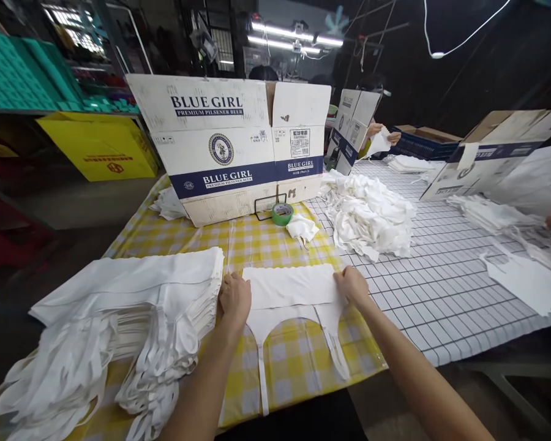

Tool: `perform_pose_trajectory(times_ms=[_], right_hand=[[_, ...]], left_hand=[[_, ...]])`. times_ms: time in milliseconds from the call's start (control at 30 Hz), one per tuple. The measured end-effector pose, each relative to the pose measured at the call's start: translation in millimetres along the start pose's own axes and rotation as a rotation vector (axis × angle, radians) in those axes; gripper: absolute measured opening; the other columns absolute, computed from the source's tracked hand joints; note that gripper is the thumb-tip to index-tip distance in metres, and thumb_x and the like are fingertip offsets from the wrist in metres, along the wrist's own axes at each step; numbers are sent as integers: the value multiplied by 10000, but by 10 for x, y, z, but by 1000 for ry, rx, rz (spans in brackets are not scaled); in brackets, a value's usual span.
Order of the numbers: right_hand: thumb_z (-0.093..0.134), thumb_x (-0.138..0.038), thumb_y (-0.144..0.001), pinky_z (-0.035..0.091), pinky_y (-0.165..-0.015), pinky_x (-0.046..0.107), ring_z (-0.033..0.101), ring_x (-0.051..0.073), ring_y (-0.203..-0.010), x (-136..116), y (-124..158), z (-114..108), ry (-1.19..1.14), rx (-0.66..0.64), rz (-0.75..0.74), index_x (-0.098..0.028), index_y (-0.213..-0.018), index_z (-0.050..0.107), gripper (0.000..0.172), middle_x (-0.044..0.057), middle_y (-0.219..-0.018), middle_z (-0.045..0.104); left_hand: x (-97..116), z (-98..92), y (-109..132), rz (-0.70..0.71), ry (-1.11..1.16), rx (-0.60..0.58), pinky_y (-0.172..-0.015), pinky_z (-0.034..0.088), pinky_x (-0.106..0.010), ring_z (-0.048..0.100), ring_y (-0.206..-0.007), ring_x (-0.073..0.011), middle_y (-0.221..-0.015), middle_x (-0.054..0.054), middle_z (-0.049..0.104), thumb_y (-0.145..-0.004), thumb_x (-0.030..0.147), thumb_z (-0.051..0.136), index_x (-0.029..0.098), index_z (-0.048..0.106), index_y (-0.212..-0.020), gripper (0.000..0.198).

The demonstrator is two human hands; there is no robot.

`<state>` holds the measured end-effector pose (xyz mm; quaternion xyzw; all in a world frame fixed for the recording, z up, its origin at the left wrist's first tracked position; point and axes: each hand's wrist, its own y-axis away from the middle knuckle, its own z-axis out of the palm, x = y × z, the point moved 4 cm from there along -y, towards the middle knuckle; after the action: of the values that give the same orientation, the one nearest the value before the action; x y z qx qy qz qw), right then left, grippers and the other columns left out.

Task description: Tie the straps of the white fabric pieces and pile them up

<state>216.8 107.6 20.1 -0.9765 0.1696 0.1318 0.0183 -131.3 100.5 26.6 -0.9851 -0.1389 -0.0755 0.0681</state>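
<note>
white camisole point(291, 291), pinched at both sides
left hand point(236, 297) grips it at nine o'clock, right hand point(353, 286) at three; pull evenly, keeping it flat and square.

Bright tube lights point(270, 43) are hung at the back. On the right a dark wall point(487, 73) is seen, and at the upper left a barred window point(73, 21).

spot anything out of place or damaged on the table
The held garment lies flat, but one crumpled white piece sits apart from the loose heap, beside the green tape. The carton behind looks scuffed, with a dark mark on its upper right flap. Nothing looks spilled.
</note>
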Motion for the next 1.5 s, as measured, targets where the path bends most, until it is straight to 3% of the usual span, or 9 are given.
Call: perform_pose_trajectory(times_ms=[233, 400, 633, 767, 900, 1033, 1200, 1333, 1500], right_hand=[[417, -273, -843, 336, -511, 206, 567, 143, -626, -193, -183, 142, -12, -40, -91, -165, -797, 541, 171, 52, -732, 612], [273, -282, -912, 347, -576, 243, 554, 175, -675, -218, -329, 25, 15, 50, -109, -150, -1004, 481, 263, 66, -777, 604], [366, -274, -891, 329, -889, 383, 381, 262, -1191, -416, -190, 70, 83, 160, -246, -164, -1295, 348, 419, 161, -1300, 428], [262, -385, -929, 239, -1006, 428, 220, 227, -1320, -413, -37, 272, 156, 52, -386, -245, -1358, 305, 453, 87, -1445, 277], [313, -366, -916, 243, -1008, 455, 245, 237, -1314, -299, 93, 184, 117, -21, -346, -210, -1349, 332, 460, 113, -1434, 300], [388, -254, -872, 364, -908, 394, 490, 249, -1101, -292, 763, -138, -196, -26, -320, -117, -1178, 509, 357, 164, -1172, 558], [450, -312, -824, 459, -701, 282, 625, 190, -749, -420, 2382, 200, -673, -1060, -437, -197, -920, 665, 262, 32, -806, 684], [633, -388, -674, 374, -928, 341, 500, 256, -1128, -619, 2936, 767, -1051, -944, -43, -236, -1172, 563, 526, 50, -1197, 579], [646, -505, -618, 438, -723, 306, 608, 239, -824, -1025, 3040, 1228, -1222, -910, 41, -179, -836, 659, 392, 38, -783, 664]], left_hand=[[-114, 70, -169, 59, 91, -169, -622, 426, -295, 608, -752, -223, -782, -79, 623, -773, 287, 497, 184, 576, -671, 164], [-11, 83, -172, 98, 133, -131, -618, 396, -271, 587, -686, -178, -728, -25, 621, -860, 302, 387, 213, 558, -847, 193], [219, 2, 5, 307, 102, 60, -948, 348, -387, 416, -1192, -269, -1305, -119, 458, -857, 269, 427, 217, 363, -1321, 471], [248, 163, 149, 574, 98, -106, -1086, 163, -446, 175, -1351, -245, -1463, -9, 265, -880, 388, 390, 310, 287, -1372, 508], [28, 296, 184, 546, 66, -194, -1098, 91, -466, 106, -1371, -216, -1493, -5, 154, -900, 430, 311, 289, 226, -1399, 526], [-108, 286, 242, 492, 44, -194, -1096, 82, -474, 97, -1372, -213, -1496, -30, 127, -905, 398, 299, 238, 212, -1407, 534], [66, 175, 473, 596, 94, -152, -1101, 56, -470, 73, -1375, -210, -1499, -19, 117, -898, 323, 338, 259, 189, -1412, 540], [239, 191, 658, 762, 138, -211, -1104, 81, -459, 76, -1375, -201, -1499, 12, 113, -901, 345, 335, 303, 140, -1416, 553], [228, 292, 685, 799, 90, -226, -1101, 49, -477, 63, -1376, -212, -1499, 17, 90, -905, 415, 302, 319, 139, -1415, 543]])
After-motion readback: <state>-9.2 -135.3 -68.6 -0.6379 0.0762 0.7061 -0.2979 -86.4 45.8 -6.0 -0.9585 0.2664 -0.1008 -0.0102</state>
